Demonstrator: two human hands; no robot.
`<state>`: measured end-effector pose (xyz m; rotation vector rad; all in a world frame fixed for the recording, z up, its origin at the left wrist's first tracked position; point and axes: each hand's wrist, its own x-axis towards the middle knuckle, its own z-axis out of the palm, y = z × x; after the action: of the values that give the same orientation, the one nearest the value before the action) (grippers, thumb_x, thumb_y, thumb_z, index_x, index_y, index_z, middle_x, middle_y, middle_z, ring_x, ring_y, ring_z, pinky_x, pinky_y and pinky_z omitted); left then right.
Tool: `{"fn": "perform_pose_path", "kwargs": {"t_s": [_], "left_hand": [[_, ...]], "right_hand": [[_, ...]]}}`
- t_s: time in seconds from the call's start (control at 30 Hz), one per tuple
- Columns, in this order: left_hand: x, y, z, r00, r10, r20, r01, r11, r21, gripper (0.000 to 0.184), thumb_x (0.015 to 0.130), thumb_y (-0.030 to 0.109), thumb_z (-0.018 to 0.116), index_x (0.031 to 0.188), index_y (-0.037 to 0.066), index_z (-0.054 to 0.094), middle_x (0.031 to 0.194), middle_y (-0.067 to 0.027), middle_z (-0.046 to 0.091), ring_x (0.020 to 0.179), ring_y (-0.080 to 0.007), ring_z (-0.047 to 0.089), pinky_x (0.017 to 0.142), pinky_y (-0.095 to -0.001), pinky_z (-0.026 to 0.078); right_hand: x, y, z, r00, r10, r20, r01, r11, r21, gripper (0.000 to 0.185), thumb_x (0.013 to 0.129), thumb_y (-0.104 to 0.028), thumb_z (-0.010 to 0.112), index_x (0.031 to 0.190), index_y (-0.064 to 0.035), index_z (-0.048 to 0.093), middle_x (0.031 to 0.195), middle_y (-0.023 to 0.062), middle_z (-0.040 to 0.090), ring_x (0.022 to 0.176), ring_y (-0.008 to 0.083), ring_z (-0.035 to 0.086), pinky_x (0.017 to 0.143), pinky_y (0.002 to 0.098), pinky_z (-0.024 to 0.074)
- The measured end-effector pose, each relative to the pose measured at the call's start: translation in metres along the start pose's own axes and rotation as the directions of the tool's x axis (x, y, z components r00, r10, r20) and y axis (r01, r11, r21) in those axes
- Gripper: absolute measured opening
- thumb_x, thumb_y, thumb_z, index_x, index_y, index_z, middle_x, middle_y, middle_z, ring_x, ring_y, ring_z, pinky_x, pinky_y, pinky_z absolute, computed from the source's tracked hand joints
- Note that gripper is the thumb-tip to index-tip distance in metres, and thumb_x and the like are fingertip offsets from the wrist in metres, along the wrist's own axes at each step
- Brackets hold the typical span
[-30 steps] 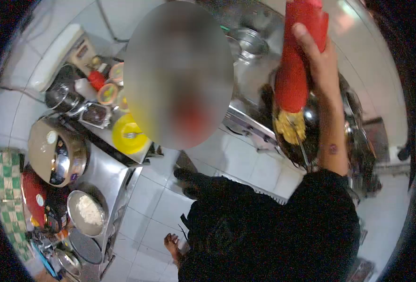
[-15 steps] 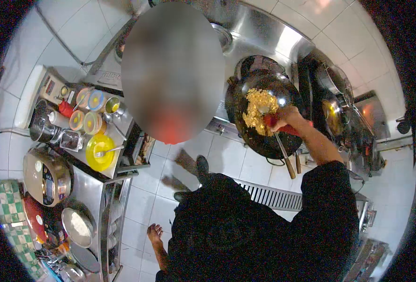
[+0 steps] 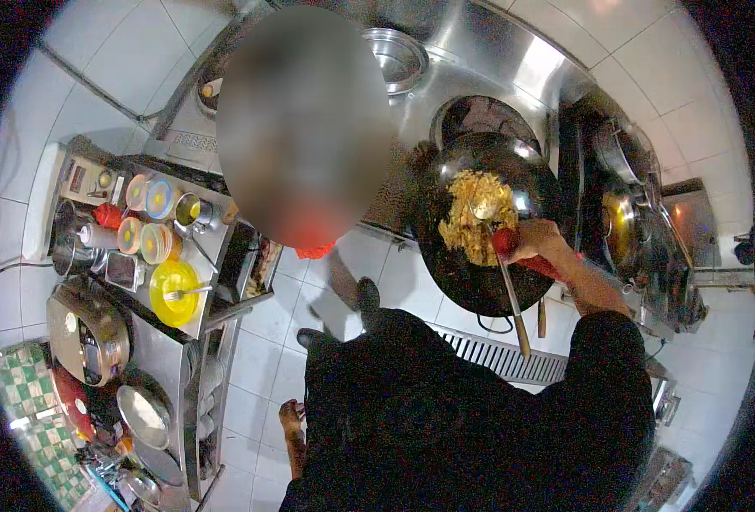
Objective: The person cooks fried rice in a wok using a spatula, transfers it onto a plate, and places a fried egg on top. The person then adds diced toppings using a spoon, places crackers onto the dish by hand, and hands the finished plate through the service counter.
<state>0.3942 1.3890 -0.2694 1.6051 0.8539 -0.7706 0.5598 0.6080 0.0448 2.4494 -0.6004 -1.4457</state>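
My right hand (image 3: 535, 243) is over the near right side of a black wok (image 3: 454, 277), its fingers wrapped round a red bottle (image 3: 505, 241) whose red end points at the food. Yellow-brown fried rice (image 3: 471, 235) lies in the wok. A metal ladle (image 3: 511, 290) with a wooden handle rests there too, its bowl on the rice and its handle over the near rim, beside my hand. My left hand (image 3: 290, 416) hangs low by my side, away from everything, its fingers loosely bent and nothing visible in them.
On the left counter stand several lidded tubs (image 3: 157, 243), a yellow plate (image 3: 173, 309) with a fork and a rice cooker (image 3: 92, 333). Pans (image 3: 621, 218) are at the right. A blurred oval hides the upper middle. A floor grate (image 3: 505, 357) runs below the wok.
The view has shifted slightly. My right hand still holds the red bottle over the wok, now turned with its end nearer the ladle's shaft. My left hand's fingers look more bent.
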Motion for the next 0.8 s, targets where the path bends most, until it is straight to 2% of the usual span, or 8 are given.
{"fn": "perform_pose_path", "kwargs": {"t_s": [0.1,0.23,0.27,0.33,0.37,0.63,0.73,0.8], "left_hand": [[0.008,0.010,-0.008,0.812,0.042,0.582,0.380,0.718,-0.583,0.019,0.096,0.031,0.058,0.094,0.012,0.062,0.083,-0.0041,0.067,0.064,-0.0139,0.060,0.048,-0.0282,0.043],[0.041,0.009,-0.031,0.949,0.235,0.210,-0.292,0.907,0.304,0.023,0.097,0.031,0.050,0.083,0.015,0.056,0.070,0.0023,0.051,0.055,-0.0107,0.044,0.045,-0.0260,0.034],[0.050,0.006,-0.039,0.904,0.314,0.290,-0.335,0.942,0.027,0.023,0.098,0.031,0.050,0.084,0.015,0.057,0.070,0.0018,0.050,0.055,-0.0109,0.044,0.045,-0.0262,0.034],[0.063,0.021,-0.075,0.749,-0.039,0.661,0.468,0.737,-0.487,0.018,0.098,0.029,0.056,0.090,0.014,0.063,0.073,-0.0037,0.059,0.061,-0.0121,0.053,0.046,-0.0280,0.038],[0.058,0.022,-0.085,0.748,-0.037,0.663,0.470,0.735,-0.489,0.018,0.098,0.029,0.056,0.090,0.014,0.063,0.073,-0.0037,0.059,0.061,-0.0121,0.053,0.046,-0.0280,0.038],[0.087,-0.011,-0.121,0.959,0.281,-0.035,-0.284,0.951,-0.126,0.015,0.092,0.024,0.066,0.100,0.011,0.065,0.079,-0.0094,0.068,0.065,-0.0190,0.064,0.048,-0.0294,0.046],[0.067,0.007,-0.120,0.923,0.372,-0.098,-0.384,0.892,-0.236,0.011,0.093,0.014,0.067,0.102,0.009,0.064,0.080,-0.0103,0.068,0.067,-0.0193,0.064,0.055,-0.0334,0.052],[0.048,0.026,-0.118,0.959,0.217,-0.181,-0.268,0.903,-0.337,0.012,0.093,0.015,0.067,0.103,0.008,0.064,0.080,-0.0105,0.068,0.066,-0.0190,0.064,0.054,-0.0337,0.052]], "right_hand": [[0.011,-0.007,0.008,0.966,-0.059,-0.251,0.074,0.996,0.050,0.103,0.053,-0.083,0.075,0.125,-0.0092,0.067,0.122,0.0172,0.069,0.113,0.0359,0.067,0.095,0.0467,0.0549],[-0.012,-0.006,-0.035,0.921,0.240,-0.306,-0.126,0.929,0.347,0.089,0.059,-0.075,0.076,0.117,-0.0085,0.071,0.116,0.0155,0.072,0.107,0.0340,0.070,0.091,0.0448,0.0562],[-0.019,-0.006,-0.034,0.920,0.242,-0.307,-0.129,0.929,0.346,0.089,0.059,-0.075,0.076,0.117,-0.0085,0.071,0.116,0.0155,0.072,0.107,0.0340,0.070,0.091,0.0448,0.0562],[-0.033,-0.011,-0.033,0.929,0.223,-0.295,-0.181,0.970,0.164,0.069,0.074,-0.066,0.073,0.112,-0.0076,0.071,0.109,0.0167,0.073,0.098,0.0345,0.072,0.086,0.0452,0.0579],[-0.040,-0.018,-0.032,0.928,0.224,-0.297,-0.182,0.970,0.161,0.069,0.074,-0.066,0.073,0.112,-0.0076,0.071,0.109,0.0167,0.073,0.098,0.0345,0.072,0.086,0.0452,0.0579],[-0.122,-0.086,-0.042,0.856,0.363,-0.368,-0.056,0.772,0.633,0.041,0.093,-0.042,0.060,0.121,-0.0134,0.069,0.115,0.0142,0.072,0.107,0.0289,0.069,0.089,0.0424,0.0540],[-0.025,-0.071,-0.007,0.411,0.377,-0.830,0.767,0.350,0.538,0.071,0.089,-0.041,0.075,0.143,-0.0024,0.049,0.137,0.0138,0.060,0.120,0.0277,0.060,0.102,0.0387,0.0457],[-0.035,-0.113,-0.064,0.298,0.430,-0.852,0.731,0.471,0.494,0.071,0.090,-0.038,0.075,0.146,-0.0032,0.047,0.137,0.0132,0.059,0.120,0.0268,0.060,0.103,0.0387,0.0451]]}}
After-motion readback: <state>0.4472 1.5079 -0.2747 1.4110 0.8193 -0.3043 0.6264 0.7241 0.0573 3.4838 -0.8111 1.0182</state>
